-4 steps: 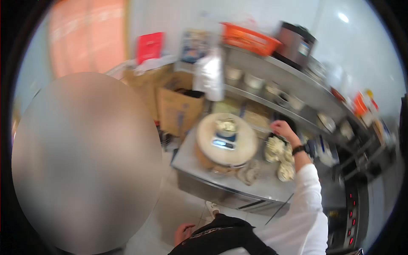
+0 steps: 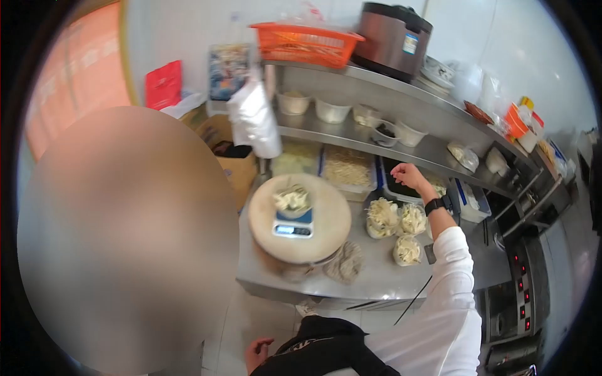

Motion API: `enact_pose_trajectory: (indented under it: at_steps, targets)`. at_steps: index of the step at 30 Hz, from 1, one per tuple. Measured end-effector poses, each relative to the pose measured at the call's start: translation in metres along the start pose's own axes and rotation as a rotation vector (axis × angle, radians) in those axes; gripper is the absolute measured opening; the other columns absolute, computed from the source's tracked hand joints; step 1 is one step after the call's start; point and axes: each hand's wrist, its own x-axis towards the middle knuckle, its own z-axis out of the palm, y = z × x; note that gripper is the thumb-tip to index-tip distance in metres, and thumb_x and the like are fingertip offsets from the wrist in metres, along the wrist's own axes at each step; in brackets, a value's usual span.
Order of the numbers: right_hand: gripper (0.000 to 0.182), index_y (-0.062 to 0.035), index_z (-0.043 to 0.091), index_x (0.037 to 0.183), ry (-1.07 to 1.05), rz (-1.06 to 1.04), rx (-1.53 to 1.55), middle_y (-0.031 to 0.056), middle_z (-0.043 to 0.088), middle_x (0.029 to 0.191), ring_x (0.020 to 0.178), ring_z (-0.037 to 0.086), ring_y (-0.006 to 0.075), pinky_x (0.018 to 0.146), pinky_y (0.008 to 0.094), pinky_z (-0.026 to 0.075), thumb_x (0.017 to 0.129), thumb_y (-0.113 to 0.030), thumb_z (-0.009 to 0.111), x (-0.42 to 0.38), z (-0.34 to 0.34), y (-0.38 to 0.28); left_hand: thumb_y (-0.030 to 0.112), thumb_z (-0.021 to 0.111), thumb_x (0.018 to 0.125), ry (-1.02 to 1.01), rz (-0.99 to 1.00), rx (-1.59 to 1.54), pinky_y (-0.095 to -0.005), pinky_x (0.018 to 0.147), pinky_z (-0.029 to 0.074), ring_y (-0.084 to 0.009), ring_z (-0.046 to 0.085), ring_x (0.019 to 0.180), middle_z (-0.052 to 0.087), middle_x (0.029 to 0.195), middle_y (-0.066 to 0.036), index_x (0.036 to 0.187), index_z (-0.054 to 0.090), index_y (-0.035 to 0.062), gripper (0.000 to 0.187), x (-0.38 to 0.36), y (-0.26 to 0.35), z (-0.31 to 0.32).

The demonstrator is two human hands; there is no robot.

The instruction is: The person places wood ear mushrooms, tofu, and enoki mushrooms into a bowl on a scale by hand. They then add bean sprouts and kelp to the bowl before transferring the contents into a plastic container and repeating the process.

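Above a dark-filled tub [image 2: 401, 188] at the back of the counter, my right hand [image 2: 411, 178] reaches out with its fingertips pinched together. Whether anything small is between them I cannot make out. Just in front of it stand tubs heaped with pale shredded food, among them a rear tub [image 2: 382, 216] and a front tub [image 2: 407, 250]. My left hand [image 2: 256, 355] hangs low beside my black apron [image 2: 313, 344], fingers loosely bent and apart, with nothing visible in it. On a round board [image 2: 263, 232], a digital scale [image 2: 293, 230] bears a bowl of pale pieces [image 2: 292, 199].
A crumpled cloth [image 2: 345, 262] lies right of the board. Behind, a lidless tub of shreds [image 2: 347, 169] sits under a steel shelf [image 2: 301, 130] holding several white containers. Higher up are an orange basket [image 2: 304, 45] and a cooker [image 2: 392, 39]. A large blurred patch covers the left side.
The view has swung, so the counter and shelves appear further left and sharper. My right hand stays over the back of the counter, now plainly above the dark-filled tub.
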Motion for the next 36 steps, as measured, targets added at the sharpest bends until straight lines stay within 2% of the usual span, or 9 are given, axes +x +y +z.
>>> enact_pose_trajectory:
  at_steps: [2,9,12,16,20,25,29,31,36]
  targets:
    - [0.011,-0.0039,0.061,0.085,0.124,-0.063,-0.165,0.0009,0.058,0.071,0.060,0.055,0.0090,0.051,0.0233,0.043,0.078,-0.004,0.053,0.068,-0.164,-0.027,0.025,0.055,0.088,-0.094,-0.037,-0.190,-0.0326,0.092,0.039,-0.0198,0.053,0.102,0.059,0.106,-0.012,0.105,0.058,0.0046,0.027,0.055,0.074,0.095]
    - [0.017,-0.0003,0.063,0.081,0.571,-0.001,-0.405,0.0038,0.058,0.062,0.057,0.054,0.0108,0.053,0.0264,0.044,0.071,0.001,0.049,0.180,-0.332,0.014,0.013,0.050,0.089,0.011,0.233,-0.079,-0.0307,0.086,0.043,-0.0198,0.056,0.094,0.061,0.095,-0.009,0.099,0.060,0.0009,0.018,0.150,0.182,0.155]
    - [0.017,-0.0066,0.065,0.083,0.408,-0.167,-0.520,0.0097,0.064,0.075,0.070,0.061,0.0231,0.065,0.0330,0.048,0.069,-0.012,0.059,0.241,-0.342,0.049,0.012,0.049,0.089,-0.053,0.129,-0.106,-0.0302,0.084,0.044,-0.0190,0.056,0.093,0.061,0.093,-0.009,0.099,0.059,0.0001,0.019,0.176,0.203,0.169]
    - [0.055,-0.0182,0.055,0.117,-0.065,0.220,-0.704,0.0130,0.053,0.120,0.111,0.049,0.0287,0.087,0.0368,0.044,0.064,-0.026,0.065,0.278,-0.295,0.036,0.011,0.049,0.089,-0.153,0.100,-0.076,-0.0291,0.081,0.044,-0.0177,0.056,0.089,0.062,0.091,-0.010,0.097,0.059,-0.0009,0.018,0.204,0.231,0.178]
    - [0.070,-0.0149,0.050,0.124,0.060,0.055,-0.903,0.0114,0.061,0.106,0.101,0.055,0.0274,0.088,0.0334,0.040,0.059,-0.031,0.069,0.298,-0.270,0.068,0.012,0.049,0.089,-0.172,0.036,-0.058,-0.0284,0.079,0.043,-0.0182,0.056,0.087,0.062,0.090,-0.010,0.096,0.059,-0.0015,0.018,0.218,0.241,0.187]
    - [0.057,-0.0092,0.053,0.118,0.035,0.317,-0.763,0.0160,0.058,0.111,0.104,0.053,0.0274,0.089,0.0315,0.039,0.067,-0.029,0.067,0.287,-0.269,0.017,0.013,0.049,0.089,-0.219,0.078,-0.060,-0.0283,0.080,0.043,-0.0185,0.057,0.086,0.062,0.090,-0.010,0.096,0.059,-0.0017,0.019,0.229,0.259,0.193]
    - [0.043,-0.0042,0.057,0.110,0.053,0.163,-0.686,0.0150,0.060,0.105,0.096,0.055,0.0253,0.085,0.0319,0.041,0.073,-0.026,0.064,0.294,-0.312,0.032,0.013,0.049,0.089,-0.195,0.057,0.008,-0.0282,0.080,0.043,-0.0187,0.057,0.086,0.062,0.091,-0.011,0.097,0.058,-0.0019,0.019,0.235,0.261,0.197]
    - [0.032,0.0007,0.058,0.098,0.345,-0.152,-0.421,0.0103,0.061,0.094,0.086,0.054,0.0234,0.077,0.0339,0.043,0.077,-0.024,0.061,0.287,-0.320,0.041,0.013,0.049,0.090,-0.219,0.002,-0.007,-0.0283,0.080,0.043,-0.0189,0.057,0.087,0.062,0.091,-0.011,0.097,0.058,-0.0021,0.019,0.234,0.266,0.201]
    - [0.016,-0.0031,0.056,0.085,0.434,0.053,0.060,0.0043,0.056,0.082,0.073,0.048,0.0149,0.065,0.0278,0.043,0.084,-0.019,0.054,0.284,-0.335,0.040,0.012,0.048,0.090,-0.227,-0.014,-0.064,-0.0286,0.081,0.043,-0.0192,0.057,0.088,0.062,0.092,-0.011,0.097,0.058,-0.0023,0.019,0.229,0.261,0.201]
